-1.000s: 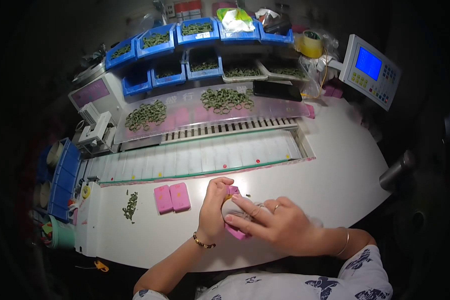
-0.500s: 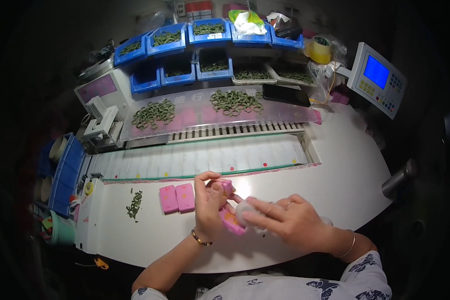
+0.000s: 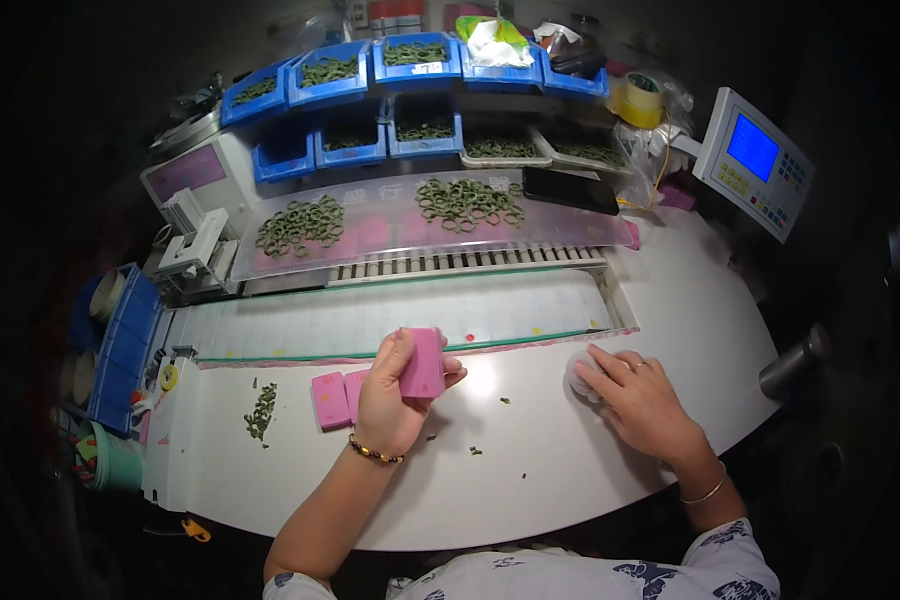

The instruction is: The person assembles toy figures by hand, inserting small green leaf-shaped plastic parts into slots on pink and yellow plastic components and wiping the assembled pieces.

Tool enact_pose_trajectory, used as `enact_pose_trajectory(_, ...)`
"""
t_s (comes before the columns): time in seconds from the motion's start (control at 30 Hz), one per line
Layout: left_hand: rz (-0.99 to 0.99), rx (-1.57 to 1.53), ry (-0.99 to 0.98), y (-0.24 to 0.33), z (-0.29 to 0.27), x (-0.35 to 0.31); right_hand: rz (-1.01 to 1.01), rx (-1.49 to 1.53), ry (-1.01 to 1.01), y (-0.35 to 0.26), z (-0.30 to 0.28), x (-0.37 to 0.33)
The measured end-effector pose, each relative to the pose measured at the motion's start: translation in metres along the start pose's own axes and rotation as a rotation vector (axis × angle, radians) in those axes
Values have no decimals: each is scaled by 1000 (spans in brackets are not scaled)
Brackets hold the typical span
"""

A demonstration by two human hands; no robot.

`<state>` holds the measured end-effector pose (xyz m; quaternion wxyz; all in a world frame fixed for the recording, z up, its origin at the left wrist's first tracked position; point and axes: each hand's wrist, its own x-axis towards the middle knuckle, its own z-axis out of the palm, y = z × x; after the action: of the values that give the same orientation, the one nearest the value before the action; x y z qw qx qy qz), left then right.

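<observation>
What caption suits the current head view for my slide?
Left hand holding a pink block, right hand grasping a whitish rounded object, with green bits scattered on the white worktop.

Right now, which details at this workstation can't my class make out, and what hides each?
Head view: the palm side of the raised pink block, hidden by the left hand.
Head view: part of the white wad, covered by the right hand.
Head view: part of the table's right pink block, behind the left hand.
Head view: the shirt's lower part, cut off by the bottom edge.
</observation>
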<state>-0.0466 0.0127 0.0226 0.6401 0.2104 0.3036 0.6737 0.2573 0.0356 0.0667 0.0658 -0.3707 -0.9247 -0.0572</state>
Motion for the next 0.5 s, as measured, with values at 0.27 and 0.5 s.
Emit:
enact_pose_trajectory(0.27,208,307,-227,-18,14,-16,-6,1056,111,-50,-3,59)
enact_pose_trajectory(0.5,238,501,-379,-6,4,-28,-43,1229,237,-62,18,78)
